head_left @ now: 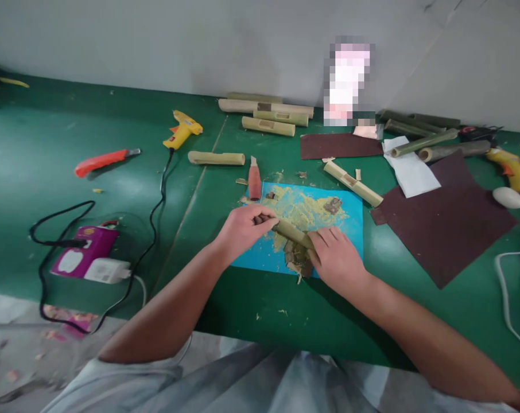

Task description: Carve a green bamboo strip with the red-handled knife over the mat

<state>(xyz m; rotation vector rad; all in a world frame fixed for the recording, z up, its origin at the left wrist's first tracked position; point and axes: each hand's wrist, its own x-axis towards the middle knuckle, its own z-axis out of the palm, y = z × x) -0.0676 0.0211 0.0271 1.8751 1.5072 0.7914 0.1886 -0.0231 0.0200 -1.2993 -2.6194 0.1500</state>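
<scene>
A bamboo tube [292, 232] slants between my two hands, low over a blue sheet [262, 261]. My left hand [248, 225] is closed at the tube's upper left end, and dark brown material shows by its fingers. Around the lower right end, my right hand [335, 255] is closed, its fingers lying over the tube. Brown scraps [298, 255] lie under the tube, partly hidden by it. Pale yellow shavings [294, 203] cover much of the sheet. Just beyond my left hand lies a short-bladed knife with a red handle [254, 182].
Cut bamboo pieces [268, 126] lie near the wall, another [353, 183] to the right. A yellow glue gun [183, 129], an orange utility knife [103, 162] and a purple power strip [91, 249] with cords occupy the left. Brown felt-like sheets [449, 223] spread at right.
</scene>
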